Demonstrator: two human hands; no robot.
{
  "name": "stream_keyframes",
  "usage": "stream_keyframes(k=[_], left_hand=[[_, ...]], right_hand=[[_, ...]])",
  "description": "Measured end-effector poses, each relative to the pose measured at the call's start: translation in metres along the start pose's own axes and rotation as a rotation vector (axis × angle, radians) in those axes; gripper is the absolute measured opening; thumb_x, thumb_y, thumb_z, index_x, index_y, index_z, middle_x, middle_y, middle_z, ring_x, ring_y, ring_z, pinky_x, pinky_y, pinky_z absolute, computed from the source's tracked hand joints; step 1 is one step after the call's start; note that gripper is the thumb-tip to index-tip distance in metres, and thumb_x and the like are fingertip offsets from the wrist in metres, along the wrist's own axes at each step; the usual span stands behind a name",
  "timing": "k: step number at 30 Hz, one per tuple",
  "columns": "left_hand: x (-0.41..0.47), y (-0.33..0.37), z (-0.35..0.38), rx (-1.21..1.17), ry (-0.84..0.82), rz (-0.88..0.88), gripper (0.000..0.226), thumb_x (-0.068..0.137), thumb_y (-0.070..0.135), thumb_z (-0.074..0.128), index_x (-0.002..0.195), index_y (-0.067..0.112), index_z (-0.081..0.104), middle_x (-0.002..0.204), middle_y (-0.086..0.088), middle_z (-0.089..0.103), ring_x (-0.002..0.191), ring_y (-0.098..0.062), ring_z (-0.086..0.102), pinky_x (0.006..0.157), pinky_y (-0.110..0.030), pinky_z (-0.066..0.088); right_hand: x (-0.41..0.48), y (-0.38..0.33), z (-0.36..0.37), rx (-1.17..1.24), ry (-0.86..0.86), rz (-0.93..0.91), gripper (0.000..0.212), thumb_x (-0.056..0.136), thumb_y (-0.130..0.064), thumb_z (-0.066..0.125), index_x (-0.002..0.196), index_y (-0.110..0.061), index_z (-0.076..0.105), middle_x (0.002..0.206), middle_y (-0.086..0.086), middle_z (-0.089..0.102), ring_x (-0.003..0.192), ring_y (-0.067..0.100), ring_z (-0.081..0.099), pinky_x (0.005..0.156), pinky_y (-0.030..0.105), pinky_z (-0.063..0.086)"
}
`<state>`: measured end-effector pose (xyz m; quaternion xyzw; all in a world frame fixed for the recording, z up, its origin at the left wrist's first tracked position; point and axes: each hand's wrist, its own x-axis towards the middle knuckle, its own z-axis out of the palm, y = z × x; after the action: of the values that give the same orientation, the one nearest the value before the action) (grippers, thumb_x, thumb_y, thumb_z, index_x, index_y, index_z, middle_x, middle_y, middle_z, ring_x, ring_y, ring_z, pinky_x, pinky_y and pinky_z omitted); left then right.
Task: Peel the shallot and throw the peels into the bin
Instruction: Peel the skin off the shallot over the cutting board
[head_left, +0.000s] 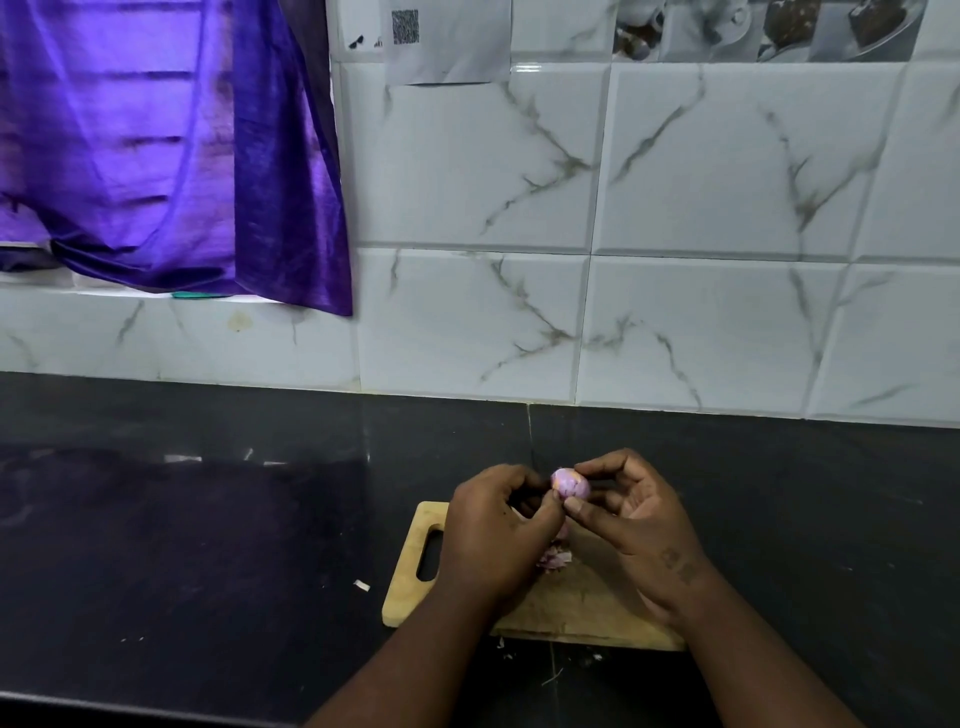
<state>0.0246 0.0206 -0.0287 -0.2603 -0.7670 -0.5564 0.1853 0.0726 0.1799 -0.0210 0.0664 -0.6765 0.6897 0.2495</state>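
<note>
Operator: As I read it off the head view, item one: shallot (570, 484), one, pink-purple and glossy, held in the air above the far end of the cutting board (410, 587), between both hands.

Desk: Grip on it?

Operator: Item two: right hand (631, 519), pinching the shallot, forefinger curled over its top, thumb under its near side. Item three: left hand (498, 525), fingers curled, thumb tip against the shallot's near left side, next to the right thumb. I log it as gripping too; what its other fingers do is hidden from me behind the back of the hand.

Desk: Under the hands?

Operator: Item four: peels (556, 558), a small purplish heap lying on the board, directly below the hands and partly covered by them. Item five: the board itself, pale wood, slot handle at its left end, flat on the black counter (208, 545).

Desk: Loose items?

Operator: One white scrap (362, 586) on the counter just left of the board. A few small bits (553, 675) on the counter at the board's near edge.

Desk: Background?

Operator: White marbled tile wall (727, 208) behind the counter. Purple curtain (171, 145) hanging at upper left. One sheet of paper (452, 57) with a printed code square, stuck on the tiles at the top.
</note>
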Motion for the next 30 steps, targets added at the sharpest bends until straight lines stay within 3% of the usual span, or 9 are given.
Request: stream_keyframes(k=[4, 10, 13, 16, 21, 30], left_hand=[[0.0023, -0.0039, 0.0002, -0.002, 0.035, 0.001, 0.011, 0.093, 0.019, 0.074, 0.086, 0.022, 0.083, 0.076, 0.008, 0.076, 0.072, -0.011, 0.071, 0.066, -0.040, 0.062], [0.0013, -0.0040, 0.0006, -0.013, 0.044, 0.015, 0.012, 0.094, 0.022, 0.073, 0.086, 0.023, 0.082, 0.076, 0.009, 0.076, 0.075, -0.009, 0.071, 0.065, -0.035, 0.061], [0.0009, -0.0051, 0.0005, -0.045, 0.008, 0.017, 0.007, 0.092, 0.023, 0.077, 0.087, 0.023, 0.082, 0.078, 0.009, 0.078, 0.076, -0.009, 0.073, 0.068, -0.040, 0.063], [0.0006, -0.0067, 0.0013, -0.080, -0.011, 0.009, 0.004, 0.091, 0.024, 0.079, 0.090, 0.023, 0.083, 0.080, 0.007, 0.079, 0.076, -0.011, 0.075, 0.068, -0.045, 0.063], [0.0009, -0.0090, 0.0017, -0.080, -0.019, -0.006, 0.004, 0.090, 0.021, 0.080, 0.090, 0.023, 0.083, 0.081, 0.007, 0.079, 0.077, -0.013, 0.075, 0.068, -0.046, 0.064], [0.0028, -0.0082, 0.0012, 0.049, 0.032, 0.020, 0.007, 0.089, 0.020, 0.080, 0.085, 0.025, 0.076, 0.080, 0.010, 0.071, 0.075, -0.010, 0.067, 0.065, -0.039, 0.060]], right_hand=[[-0.0011, -0.0003, 0.0007, 0.012, -0.003, 0.002, 0.028, 0.078, 0.005, 0.081, 0.101, -0.003, 0.065, 0.105, 0.017, 0.078, 0.098, 0.030, 0.076, 0.080, 0.035, 0.064], [-0.0008, 0.0000, -0.0001, -0.019, 0.020, -0.009, 0.028, 0.078, 0.001, 0.083, 0.100, -0.007, 0.066, 0.105, 0.015, 0.078, 0.102, 0.030, 0.076, 0.088, 0.043, 0.062], [-0.0004, 0.0000, -0.0003, -0.030, 0.036, -0.014, 0.032, 0.073, -0.006, 0.086, 0.098, -0.008, 0.066, 0.102, 0.014, 0.079, 0.099, 0.027, 0.077, 0.082, 0.036, 0.062], [0.0006, 0.0004, -0.0006, -0.054, 0.048, -0.029, 0.031, 0.075, 0.004, 0.085, 0.098, -0.002, 0.065, 0.098, 0.013, 0.079, 0.094, 0.023, 0.078, 0.076, 0.029, 0.063], [0.0025, 0.0020, -0.0019, -0.092, 0.052, -0.054, 0.034, 0.072, 0.012, 0.085, 0.096, 0.002, 0.063, 0.097, 0.017, 0.076, 0.093, 0.021, 0.078, 0.080, 0.029, 0.064], [0.0007, -0.0004, -0.0025, -0.051, 0.001, -0.078, 0.030, 0.073, 0.010, 0.083, 0.097, 0.002, 0.067, 0.097, 0.007, 0.078, 0.096, 0.023, 0.077, 0.080, 0.027, 0.062]])
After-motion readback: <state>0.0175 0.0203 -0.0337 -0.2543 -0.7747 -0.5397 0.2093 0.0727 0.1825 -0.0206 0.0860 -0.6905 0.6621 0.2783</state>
